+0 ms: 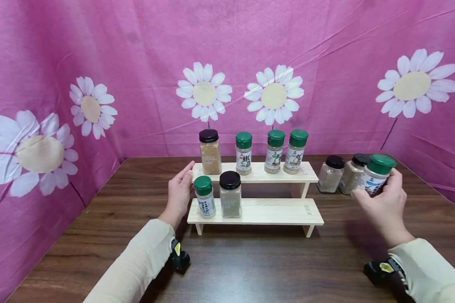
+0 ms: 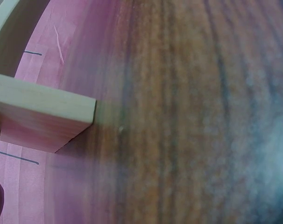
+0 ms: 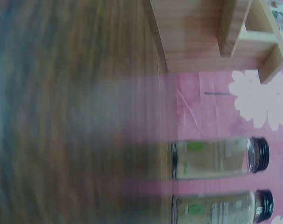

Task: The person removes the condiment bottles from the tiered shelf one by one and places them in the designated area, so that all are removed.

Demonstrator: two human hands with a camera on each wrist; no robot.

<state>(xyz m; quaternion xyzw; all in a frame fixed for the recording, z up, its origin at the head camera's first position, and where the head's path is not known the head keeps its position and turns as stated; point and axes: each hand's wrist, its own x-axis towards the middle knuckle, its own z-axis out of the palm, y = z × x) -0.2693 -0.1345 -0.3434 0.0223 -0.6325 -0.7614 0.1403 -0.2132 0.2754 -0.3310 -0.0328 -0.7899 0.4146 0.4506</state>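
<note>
A two-tier wooden spice rack stands on the table. My left hand is at the left end of its upper shelf, fingers nearly straight and fingertips right at the edge. In the left wrist view the rack's end shows at the left. My right hand grips a green-capped spice jar, tilted, right of the rack. Behind it stand two black-capped spice jars, one nearer the rack, the other partly hidden. The right wrist view shows a black-capped jar; the held jar is outside it.
On the upper shelf stand a tall black-capped jar and several green-capped jars, one near the middle. The lower shelf carries a green-capped jar and a black-capped jar at its left. A pink flowered cloth hangs behind.
</note>
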